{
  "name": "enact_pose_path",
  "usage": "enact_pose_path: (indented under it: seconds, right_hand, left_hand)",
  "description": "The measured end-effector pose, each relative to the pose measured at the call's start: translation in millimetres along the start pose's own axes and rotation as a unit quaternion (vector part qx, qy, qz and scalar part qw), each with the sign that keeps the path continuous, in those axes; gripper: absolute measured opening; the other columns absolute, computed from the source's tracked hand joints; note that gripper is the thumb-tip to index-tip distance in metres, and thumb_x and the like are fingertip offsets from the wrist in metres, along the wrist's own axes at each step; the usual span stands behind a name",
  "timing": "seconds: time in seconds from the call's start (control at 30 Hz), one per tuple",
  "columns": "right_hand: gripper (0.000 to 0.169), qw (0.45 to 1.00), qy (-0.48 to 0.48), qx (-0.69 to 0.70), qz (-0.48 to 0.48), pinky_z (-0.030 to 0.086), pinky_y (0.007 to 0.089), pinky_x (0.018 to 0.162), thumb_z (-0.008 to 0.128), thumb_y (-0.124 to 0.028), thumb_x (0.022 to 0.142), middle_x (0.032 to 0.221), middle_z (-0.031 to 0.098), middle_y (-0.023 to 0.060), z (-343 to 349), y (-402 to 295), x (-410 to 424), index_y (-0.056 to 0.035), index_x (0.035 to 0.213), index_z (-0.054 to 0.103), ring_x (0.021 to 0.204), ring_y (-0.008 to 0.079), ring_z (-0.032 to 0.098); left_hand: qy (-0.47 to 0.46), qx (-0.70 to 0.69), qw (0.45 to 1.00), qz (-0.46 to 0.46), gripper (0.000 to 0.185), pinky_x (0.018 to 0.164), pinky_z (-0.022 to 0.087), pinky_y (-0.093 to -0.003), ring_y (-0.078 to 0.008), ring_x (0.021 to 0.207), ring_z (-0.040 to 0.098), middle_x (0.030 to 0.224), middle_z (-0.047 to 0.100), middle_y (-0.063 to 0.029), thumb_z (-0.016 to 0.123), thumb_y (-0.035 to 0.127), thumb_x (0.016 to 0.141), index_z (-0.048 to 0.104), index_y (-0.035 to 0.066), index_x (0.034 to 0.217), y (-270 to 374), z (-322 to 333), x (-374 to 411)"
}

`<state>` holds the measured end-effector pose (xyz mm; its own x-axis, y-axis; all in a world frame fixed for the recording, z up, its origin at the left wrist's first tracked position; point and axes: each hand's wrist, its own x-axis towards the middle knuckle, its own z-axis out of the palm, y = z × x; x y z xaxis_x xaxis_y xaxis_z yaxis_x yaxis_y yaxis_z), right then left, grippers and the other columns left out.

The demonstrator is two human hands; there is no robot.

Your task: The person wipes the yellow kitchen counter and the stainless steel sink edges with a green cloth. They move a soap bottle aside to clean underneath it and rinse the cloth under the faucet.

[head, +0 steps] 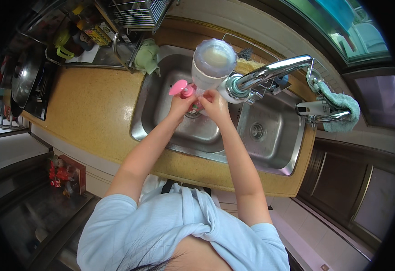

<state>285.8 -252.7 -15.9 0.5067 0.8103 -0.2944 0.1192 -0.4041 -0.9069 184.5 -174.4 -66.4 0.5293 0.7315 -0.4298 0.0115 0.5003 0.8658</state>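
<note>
Over the left basin of a stainless steel double sink (202, 135), my left hand (180, 107) grips a pink pump bottle (194, 107) just below its collar. The pink pump head (178, 87) points up and to the left. My right hand (215, 105) is on the bottle's other side, fingers bent against it. Most of the bottle's body is hidden by my hands. Directly above them is a white tap-mounted water filter (208, 80) with a clear domed cap. What looks like water shows beneath it at my fingers. A chrome faucet spout (275, 71) joins the filter.
A green cloth (146, 57) hangs at the sink's back left corner. Bottles and a wire rack (138, 15) stand behind the yellow counter (92, 105). A lidded wok (26, 79) sits at far left. On the right, a teal towel (343, 108) drapes over a second faucet (331, 117).
</note>
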Motion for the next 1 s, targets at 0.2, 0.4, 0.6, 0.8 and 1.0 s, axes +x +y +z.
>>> enact_pose_path:
  seconds: [0.2,0.4,0.6,0.8,1.0]
  right_hand:
    - [0.031,0.946,-0.015,-0.322,-0.035,0.034,0.0382,0.091,0.062,-0.031,0.076,0.103,0.057,0.0179,-18,19,-19,-0.0056,0.094,0.062,0.093,0.0303,0.056]
    - [0.03,0.978,0.127,-0.117,-0.115,0.038,0.0375,0.087,0.059,-0.018,0.075,0.108,0.051,0.0181,-56,115,19,-0.0023,0.101,0.056,0.102,0.0325,0.048]
    - [0.032,0.822,0.565,-0.043,-0.065,0.036,0.0388,0.086,0.056,-0.017,0.078,0.108,0.046,0.0228,-138,90,44,0.0037,0.102,0.049,0.097,0.0331,0.047]
    - [0.061,0.856,0.441,0.267,-0.029,0.033,0.0325,0.092,0.038,-0.047,0.087,0.121,0.046,0.0133,-202,85,68,0.0021,0.122,0.044,0.107,0.023,0.045]
    - [0.055,0.879,0.359,0.31,-0.037,0.039,0.0273,0.067,0.023,-0.049,0.09,0.097,0.057,0.0012,-214,82,88,-0.0096,0.113,0.054,0.082,0.0142,0.05]
  left_hand:
    - [0.009,0.052,0.996,0.068,0.031,0.065,0.05,-0.0263,-0.0135,0.078,0.059,0.091,0.06,-0.0059,0.067,0.009,0.071,0.054,0.002,0.098,-11,0,-3]
    - [0.046,0.177,0.974,0.131,0.066,0.076,0.047,-0.0305,-0.0216,0.097,0.053,0.106,0.052,-0.0135,0.075,0.014,0.058,0.043,0.0,0.114,-65,-14,29]
    - [0.066,0.283,0.935,0.205,0.072,0.083,0.044,-0.0318,-0.0216,0.096,0.052,0.104,0.052,-0.0128,0.078,0.015,0.055,0.041,-0.002,0.114,-65,6,-18]
    - [-0.043,0.289,0.937,0.194,0.069,0.086,0.042,-0.0324,-0.0218,0.102,0.05,0.11,0.05,-0.0124,0.076,0.012,0.055,0.045,0.004,0.117,-88,6,-40]
    - [-0.039,0.368,0.885,0.283,0.046,0.091,0.037,-0.041,-0.0356,0.105,0.045,0.115,0.047,-0.0192,0.074,0.015,0.054,0.063,0.02,0.098,-68,35,-68]
